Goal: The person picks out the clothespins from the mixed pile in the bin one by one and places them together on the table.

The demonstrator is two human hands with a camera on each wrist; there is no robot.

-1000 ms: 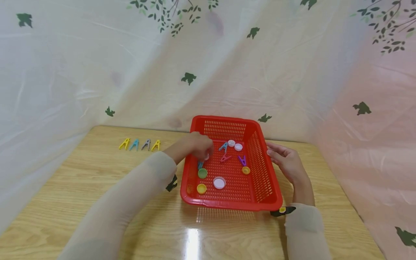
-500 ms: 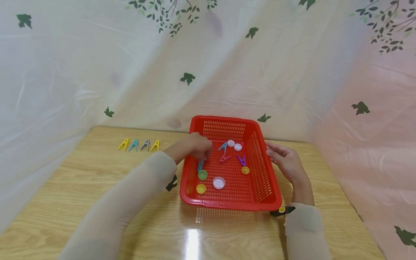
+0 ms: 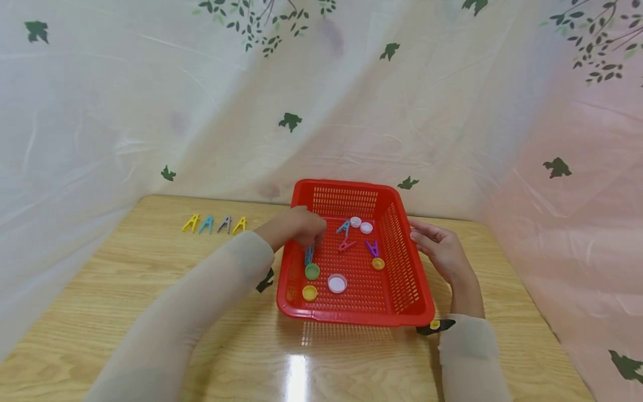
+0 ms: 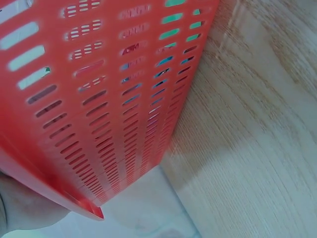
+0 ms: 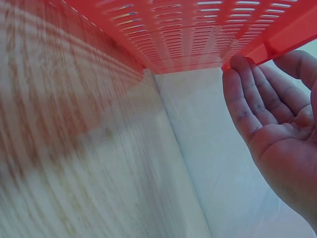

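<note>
A red slotted plastic basket stands on the wooden table. My left hand reaches over its left wall, fingers pointing down inside. The fingertips are right at the upper end of a blue clothespin; I cannot tell whether they pinch it. A green bottle cap lies just below that clothespin. In the left wrist view, the basket's wall hides the left fingers. At the right rim, my right hand rests its fingertips and thumb on the outside. Its fingers look nearly straight in the right wrist view.
Also in the basket are a blue clothespin, a pink clothespin, a purple clothespin, a white dish-shaped lid and several caps, including a yellow cap. Several clothespins stand in a row left of the basket.
A pinkish-white spot at the left fingertips has gone from sight. The blue clothespin beneath them has turned slightly, and the green cap sits a little nearer the front. The right hand stays at the rim.
</note>
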